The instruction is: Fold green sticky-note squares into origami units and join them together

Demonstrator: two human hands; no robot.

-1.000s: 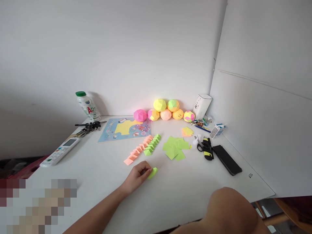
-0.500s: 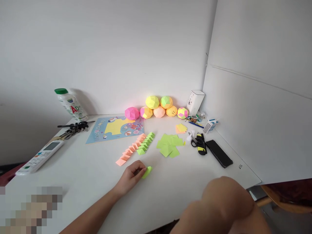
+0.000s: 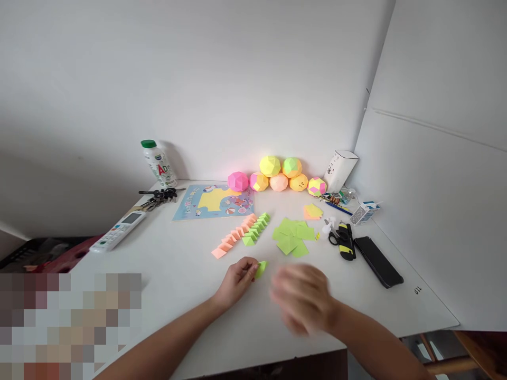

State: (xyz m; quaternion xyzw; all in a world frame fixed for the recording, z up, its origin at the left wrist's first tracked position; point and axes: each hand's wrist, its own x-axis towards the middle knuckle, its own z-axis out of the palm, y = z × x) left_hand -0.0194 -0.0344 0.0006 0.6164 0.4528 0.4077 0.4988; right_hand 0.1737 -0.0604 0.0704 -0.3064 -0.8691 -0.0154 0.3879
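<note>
A small folded piece of green paper (image 3: 261, 269) is pinched between the thumb and fingers of my left hand (image 3: 237, 282), low over the table. My right hand (image 3: 303, 298) hovers just to the right of it, smeared by motion, so its fingers cannot be made out. Beyond my left hand run two slanting rows of folded paper pieces, one of salmon paper (image 3: 233, 236) and one of green pieces (image 3: 256, 229). A loose pile of flat green paper sheets (image 3: 291, 236) lies beyond my right hand. A few yellow and orange sheets (image 3: 313, 211) rest behind that pile.
Several faceted paper balls (image 3: 279, 182) are stacked against the wall. To the left are a white bottle (image 3: 159, 166), keys (image 3: 160, 198), a remote control (image 3: 119, 231) and a blue printed sheet (image 3: 186, 208). Scissors (image 3: 336, 237), a yellow-black cutter (image 3: 346, 243) and a black phone (image 3: 378, 261) lie right.
My right hand has come forward from the lower right toward the folded green paper. My left hand keeps its pinch on the paper. The camera view has turned left.
</note>
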